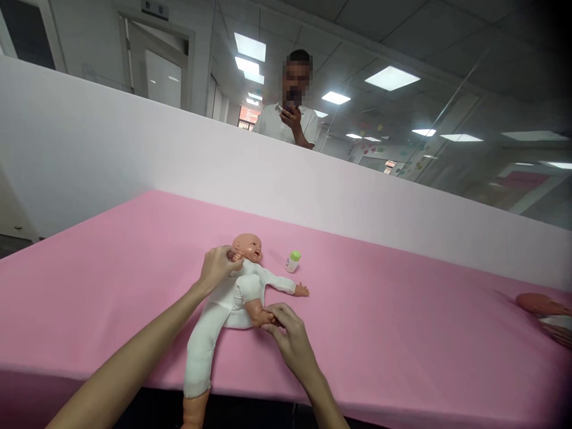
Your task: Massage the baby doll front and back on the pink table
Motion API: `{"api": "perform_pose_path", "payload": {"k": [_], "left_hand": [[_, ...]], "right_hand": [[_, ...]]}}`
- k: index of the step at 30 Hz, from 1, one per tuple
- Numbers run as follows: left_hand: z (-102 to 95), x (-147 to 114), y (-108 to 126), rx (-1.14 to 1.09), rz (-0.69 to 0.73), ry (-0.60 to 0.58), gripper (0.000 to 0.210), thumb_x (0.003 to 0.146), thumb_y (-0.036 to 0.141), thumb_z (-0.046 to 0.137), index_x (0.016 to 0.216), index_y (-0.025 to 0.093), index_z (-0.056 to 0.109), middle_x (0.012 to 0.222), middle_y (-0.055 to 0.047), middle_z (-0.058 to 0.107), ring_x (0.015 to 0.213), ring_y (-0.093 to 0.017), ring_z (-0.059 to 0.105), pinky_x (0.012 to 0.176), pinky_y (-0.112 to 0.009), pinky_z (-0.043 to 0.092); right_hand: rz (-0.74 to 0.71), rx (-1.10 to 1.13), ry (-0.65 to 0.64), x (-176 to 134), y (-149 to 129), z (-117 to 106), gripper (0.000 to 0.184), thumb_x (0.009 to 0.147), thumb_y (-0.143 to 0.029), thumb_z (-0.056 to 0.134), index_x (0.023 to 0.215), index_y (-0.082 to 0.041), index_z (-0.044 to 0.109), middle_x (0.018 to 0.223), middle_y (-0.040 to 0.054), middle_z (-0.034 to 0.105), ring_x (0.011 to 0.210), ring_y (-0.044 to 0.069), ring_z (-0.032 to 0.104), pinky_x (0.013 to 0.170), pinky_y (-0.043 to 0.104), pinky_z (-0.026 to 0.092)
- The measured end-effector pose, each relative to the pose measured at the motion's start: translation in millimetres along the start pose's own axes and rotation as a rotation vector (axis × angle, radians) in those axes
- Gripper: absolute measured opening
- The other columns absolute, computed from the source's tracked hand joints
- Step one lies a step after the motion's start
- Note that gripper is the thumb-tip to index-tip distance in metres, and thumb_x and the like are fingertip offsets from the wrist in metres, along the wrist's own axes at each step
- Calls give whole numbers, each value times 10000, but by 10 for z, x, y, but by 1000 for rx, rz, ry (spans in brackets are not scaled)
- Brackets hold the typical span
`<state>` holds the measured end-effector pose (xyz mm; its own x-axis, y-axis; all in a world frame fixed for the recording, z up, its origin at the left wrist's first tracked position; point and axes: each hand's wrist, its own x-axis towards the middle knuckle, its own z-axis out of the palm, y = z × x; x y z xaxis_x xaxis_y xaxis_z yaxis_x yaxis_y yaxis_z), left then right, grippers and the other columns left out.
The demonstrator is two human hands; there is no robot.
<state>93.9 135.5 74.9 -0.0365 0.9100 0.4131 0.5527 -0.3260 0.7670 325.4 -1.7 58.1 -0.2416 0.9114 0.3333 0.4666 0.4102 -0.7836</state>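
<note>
A baby doll (239, 292) in a white cloth suit lies on its back on a pink-covered table (393, 333). Its head points to the far side, and one leg reaches past the near edge. Beside the doll's chin, my left hand (218, 267) is closed around one of its small hands. The fingers of my right hand (289, 335) pinch the foot of its other leg, which is bent up over the body. The doll's free arm stretches out to the right. A small white bottle with a green cap (293, 261) stands near its head.
Behind the table runs a low white wall (268, 179) with a glass pane above it. Through or in the glass shows a person (286, 119) holding a dark object near the face. Part of another doll (543, 305) lies at the table's far right.
</note>
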Motion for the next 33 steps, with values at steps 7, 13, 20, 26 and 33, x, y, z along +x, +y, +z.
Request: {"api": "perform_pose_path", "payload": {"k": [7,13,20,26,33], "left_hand": [[-16,-52,-78,-48,-3,-18,139,758,348,724,762,209,733,781,-33,783,709,-199,687,643,-293,442],[-593,-9,-559,-405,-252,210,361,711,495,804,868,172,769,909,-89,788,809,-246,709,616,-303,519],[-905,-258,-1219,-554,-590,330,457,577,547,883,742,146,738,734,-76,726,685,-209,654,584,-300,491],[-761,-161,-875,-442,-375,334,420,688,522,826,908,170,766,959,-94,778,876,-253,703,676,-319,541],[-244,-44,-93,-72,-3,98,181,773,392,746,844,227,768,854,-41,797,779,-219,712,698,-300,479]], "right_hand": [[24,38,34,-19,18,5,155,934,-215,637,1049,-228,741,1028,68,668,947,220,647,793,292,558],[59,-5,-29,-673,75,-391,166,932,-266,682,1075,-250,766,1007,75,700,907,228,677,814,301,566],[70,26,-71,-1321,603,-349,253,855,-263,789,1107,-283,791,1015,82,749,884,231,734,752,273,602],[61,4,51,-1013,351,-329,196,918,-353,737,1085,-266,791,1045,102,743,947,255,728,791,300,613],[48,-23,19,-230,-51,-227,112,939,-252,668,1012,-239,751,1011,66,693,923,222,667,803,295,566]]}}
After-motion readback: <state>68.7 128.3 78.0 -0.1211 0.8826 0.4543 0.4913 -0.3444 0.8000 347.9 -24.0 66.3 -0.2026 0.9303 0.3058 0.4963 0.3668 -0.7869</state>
